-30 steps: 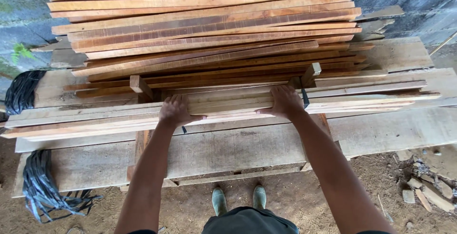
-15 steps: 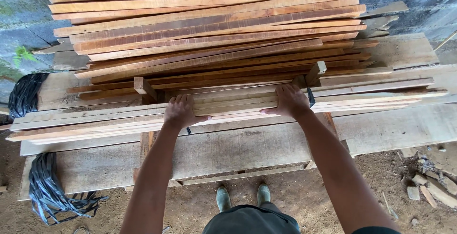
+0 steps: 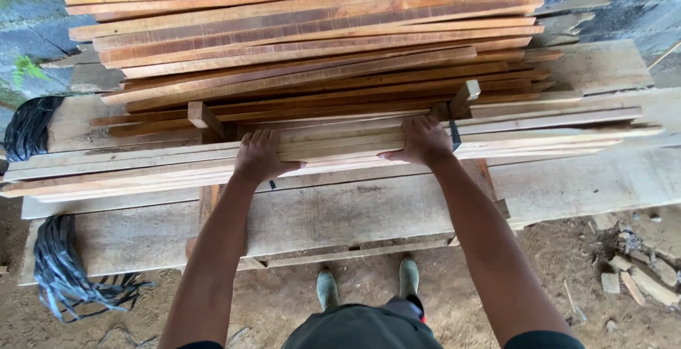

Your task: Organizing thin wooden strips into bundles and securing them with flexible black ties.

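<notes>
I have my left hand (image 3: 259, 156) flat on the near bundle of long pale sawn wooden slats (image 3: 340, 147), fingers spread and curled over its top edge, thumb toward the front face; it is gripping the slats, not simply resting. My right hand (image 3: 424, 140) does the same a little further along, fingers wrapped over the top of the same bundle, close beside a dark strap (image 3: 454, 136) that runs down across the slats. The bundle lies crosswise in front of me on a wide weathered grey plank bench (image 3: 355, 214), its ends reaching well past both arms. Behind it, just touching, rises a tall stack of reddish-brown sawn boards (image 3: 312, 37), with two short wooden spacer blocks (image 3: 204, 118) poking out between the layers. To handle these slats well, I judge the hands should stay evenly spaced about the middle so the long ends do not sag or swing, and the grip should take all layers together so none slips loose. Coils of black cord (image 3: 60, 271) hang off the bench's left end, rubble (image 3: 638, 271) lies on the dirt at right, and my green boots (image 3: 367, 285) stand below
</notes>
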